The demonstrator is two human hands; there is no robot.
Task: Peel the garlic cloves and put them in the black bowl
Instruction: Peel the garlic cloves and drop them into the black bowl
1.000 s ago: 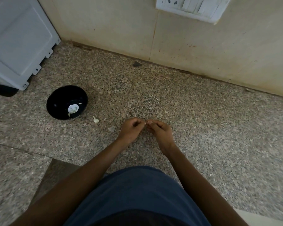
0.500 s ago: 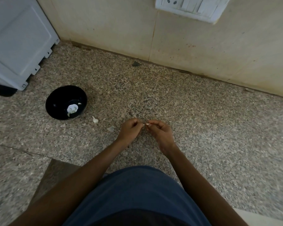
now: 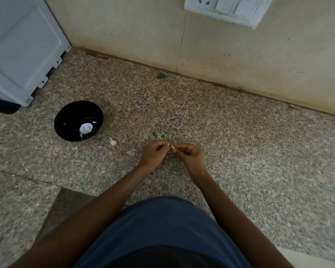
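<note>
Two hands are meeting over the speckled counter [image 3: 240, 144]: the left hand [image 3: 153, 154] and right hand [image 3: 190, 155] are both pinching one garlic clove [image 3: 173, 147] between curled fingertips. One black bowl [image 3: 66, 120] is sitting well to the left, one loose clove [image 3: 112, 141] lying just beside it.

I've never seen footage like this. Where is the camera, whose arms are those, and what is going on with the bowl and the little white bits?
No machine here: a person wears a camera on the head, looking down at their own arms. The left hand and right hand meet over a speckled stone counter, pinching a small garlic clove between the fingertips, apparently peeling it. To the left stands a black bowl with something pale inside, probably garlic. Another clove lies on the counter beside the bowl. A switch panel is on the wall behind.
</note>
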